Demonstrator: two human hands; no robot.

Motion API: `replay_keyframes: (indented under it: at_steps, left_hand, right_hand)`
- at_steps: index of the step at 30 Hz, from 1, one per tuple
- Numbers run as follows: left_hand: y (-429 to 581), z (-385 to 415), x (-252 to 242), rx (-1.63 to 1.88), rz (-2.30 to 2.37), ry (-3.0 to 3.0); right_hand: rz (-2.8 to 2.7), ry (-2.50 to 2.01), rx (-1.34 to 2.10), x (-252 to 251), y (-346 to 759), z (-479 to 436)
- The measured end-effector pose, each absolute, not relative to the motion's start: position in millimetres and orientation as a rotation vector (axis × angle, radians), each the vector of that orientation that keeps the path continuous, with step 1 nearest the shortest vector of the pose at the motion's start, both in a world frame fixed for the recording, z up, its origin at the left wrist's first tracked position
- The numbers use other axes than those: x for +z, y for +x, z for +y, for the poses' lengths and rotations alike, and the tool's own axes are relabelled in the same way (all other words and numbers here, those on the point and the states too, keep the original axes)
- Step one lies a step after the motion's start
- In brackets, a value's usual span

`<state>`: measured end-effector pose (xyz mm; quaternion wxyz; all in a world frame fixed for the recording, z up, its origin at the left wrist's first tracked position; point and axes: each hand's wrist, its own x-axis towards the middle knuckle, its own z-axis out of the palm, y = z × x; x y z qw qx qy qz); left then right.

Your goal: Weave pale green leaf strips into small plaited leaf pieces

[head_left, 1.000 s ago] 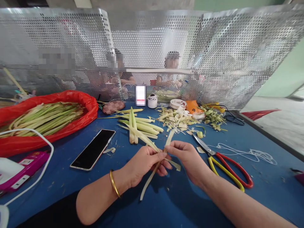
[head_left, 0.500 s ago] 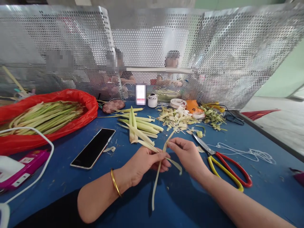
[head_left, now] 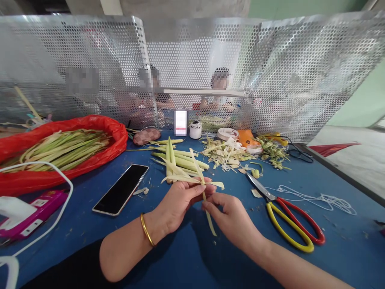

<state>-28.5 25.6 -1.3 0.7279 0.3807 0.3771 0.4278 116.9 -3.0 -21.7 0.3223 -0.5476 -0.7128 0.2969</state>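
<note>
My left hand (head_left: 177, 202), with a gold bangle on the wrist, pinches crossed pale green leaf strips (head_left: 195, 176) just above the blue table (head_left: 186, 261). My right hand (head_left: 230, 218) pinches the lower end of one strip (head_left: 209, 216) that hangs down below the crossing. Both hands are closed on the strips. A small pile of cut leaf strips (head_left: 177, 158) lies just beyond my hands.
A red bag of long green leaves (head_left: 60, 148) sits at the left. A black phone (head_left: 122, 188) lies left of my hands, red-and-yellow scissors (head_left: 288, 216) and white string (head_left: 319, 198) to the right. Leaf scraps (head_left: 231, 152), tape rolls and a perforated metal screen (head_left: 192, 68) stand behind; people sit beyond it.
The strip has been turned and folded: its long tail now points up and away over the left hand. My right hand moved down and toward me to grip the lower end.
</note>
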Motion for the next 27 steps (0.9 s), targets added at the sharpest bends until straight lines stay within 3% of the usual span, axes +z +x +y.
replay_keyframes:
  at_steps: [11,19,24,27]
  left_hand:
    - [-28,24,-2,0.911,0.944,0.853]
    - [-33,26,2,0.899,0.867,0.873]
    - [-32,27,2,0.87,0.892,0.908]
    - [-30,28,-1,0.919,0.99,0.933]
  right_hand:
    - [-2.019,-1.357,0.816,-19,118,-5]
    - [-1.884,-1.323,0.133,-3,139,6]
    - [-1.964,-1.352,0.495,-8,143,18]
    - [-1.979,-1.352,0.54,-12,138,15]
